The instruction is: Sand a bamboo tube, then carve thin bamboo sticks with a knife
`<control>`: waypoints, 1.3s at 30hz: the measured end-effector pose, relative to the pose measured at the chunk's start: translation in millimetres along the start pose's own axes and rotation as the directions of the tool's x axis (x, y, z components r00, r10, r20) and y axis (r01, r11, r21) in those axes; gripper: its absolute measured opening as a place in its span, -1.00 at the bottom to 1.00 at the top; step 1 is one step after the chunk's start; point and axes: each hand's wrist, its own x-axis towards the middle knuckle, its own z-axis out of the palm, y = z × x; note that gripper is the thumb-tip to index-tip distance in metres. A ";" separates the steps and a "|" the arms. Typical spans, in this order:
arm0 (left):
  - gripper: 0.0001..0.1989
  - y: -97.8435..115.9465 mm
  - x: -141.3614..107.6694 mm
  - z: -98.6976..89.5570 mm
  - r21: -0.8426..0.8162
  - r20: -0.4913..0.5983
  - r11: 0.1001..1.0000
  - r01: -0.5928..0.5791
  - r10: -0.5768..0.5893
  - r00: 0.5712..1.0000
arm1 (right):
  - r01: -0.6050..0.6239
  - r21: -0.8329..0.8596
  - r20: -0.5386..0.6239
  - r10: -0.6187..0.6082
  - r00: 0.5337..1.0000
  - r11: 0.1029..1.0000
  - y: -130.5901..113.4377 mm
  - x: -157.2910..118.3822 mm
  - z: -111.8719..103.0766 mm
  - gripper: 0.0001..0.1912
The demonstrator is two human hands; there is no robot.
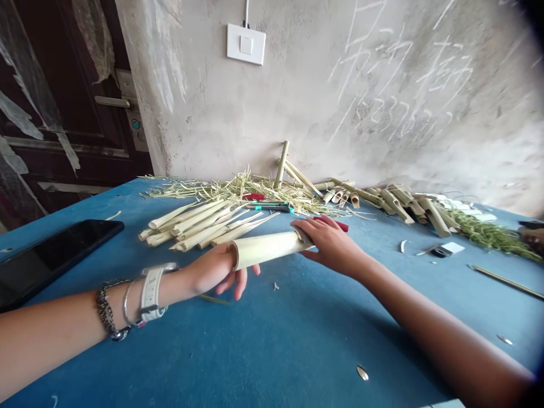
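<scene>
A pale split bamboo tube [267, 249] is held up slantwise over the blue table, its open end toward the left. My left hand [225, 269] supports it from beneath and behind, with some fingers showing below its lower edge. At the tube's right end my right hand [329, 241] is closed, fingers over the top and thumb underneath. A red handle [342, 226] shows just past the right fingers; whether it is held or lies behind cannot be told. Beyond the tube, several peeled bamboo pieces [198, 224] lie in a pile.
Shavings [242, 184] and a green-and-black cutter [272, 207] lie behind. Cut bamboo tubes [397, 204] line the wall, beside green shreds [488, 229]. A black phone [59, 255] rests at left. A thin stick [508, 281] and metal discs [362, 372] are on the table [272, 351].
</scene>
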 end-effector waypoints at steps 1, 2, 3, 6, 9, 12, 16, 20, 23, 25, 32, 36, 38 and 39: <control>-0.65 -0.7 0.1 -1.4 -0.018 0.012 1.000 -0.001 0.001 1.000 | -0.052 -0.024 0.010 0.052 0.999 0.998 3.1 -0.4 0.4 -0.51; -0.63 -1.5 0.0 -2.7 -0.042 0.025 0.999 0.000 0.001 1.000 | -0.078 -0.027 0.014 0.078 0.997 0.997 3.4 -0.7 0.0 -0.51; -0.61 -2.3 -0.2 -3.7 -0.059 0.040 0.998 0.000 0.002 0.999 | -0.075 -0.006 0.012 0.075 0.997 0.997 0.9 -0.7 -1.0 -0.50; -0.59 -3.1 -1.8 -4.2 -0.071 0.072 0.997 -0.015 0.020 0.997 | 0.063 0.109 -0.014 -0.062 0.998 0.992 -12.6 -0.5 -5.2 -0.42; -0.53 -1.8 -3.4 -3.6 -0.075 0.093 0.997 -0.019 0.026 0.995 | 0.091 0.094 -0.002 -0.092 0.996 0.991 -11.1 -1.3 -4.7 -0.41; -0.45 -2.3 -2.6 -5.2 -0.115 0.099 0.993 -0.002 0.013 0.995 | -0.108 0.011 0.051 0.108 0.993 0.994 0.0 -2.9 -1.3 -0.43; -0.40 -6.5 -0.2 -7.5 -0.157 0.127 0.987 -0.025 0.045 0.991 | -0.066 0.105 0.021 0.064 0.998 0.992 -10.6 -2.0 -4.8 -0.44; -0.45 -7.2 -0.3 -7.8 -0.180 0.126 0.983 -0.030 0.054 0.991 | 0.035 0.196 0.036 -0.043 0.998 0.980 -8.4 0.7 -5.0 -0.46; -0.46 -5.4 -1.3 -9.3 -0.223 0.101 0.975 0.000 0.023 0.995 | -0.096 0.165 0.109 0.078 0.991 0.982 16.2 -0.2 3.1 -0.49; -0.45 -4.8 -1.7 -10.3 -0.240 0.095 0.971 0.011 0.012 0.995 | -0.141 0.152 0.114 0.124 0.986 0.978 27.3 -1.4 7.3 -0.52; -0.58 -7.5 1.5 -7.7 -0.119 -0.073 0.990 -0.081 0.073 0.995 | -0.119 0.245 0.187 0.074 0.980 0.962 25.4 -0.8 -5.5 -0.65; -0.66 -2.3 -2.3 -3.4 0.106 -0.291 0.985 -0.134 0.159 0.943 | -0.101 0.251 0.270 0.031 0.962 0.963 34.3 -5.2 -12.4 -0.58; -0.66 -0.1 -5.5 -1.2 0.275 -0.290 0.948 -0.159 0.240 0.926 | -0.110 0.204 0.293 0.047 0.955 0.973 40.3 -7.6 -11.7 -0.53; -0.66 -0.2 -6.4 -0.3 0.388 -0.263 0.905 -0.176 0.292 0.920 | -0.129 0.173 0.302 0.072 0.951 0.976 43.4 -8.4 -10.4 -0.51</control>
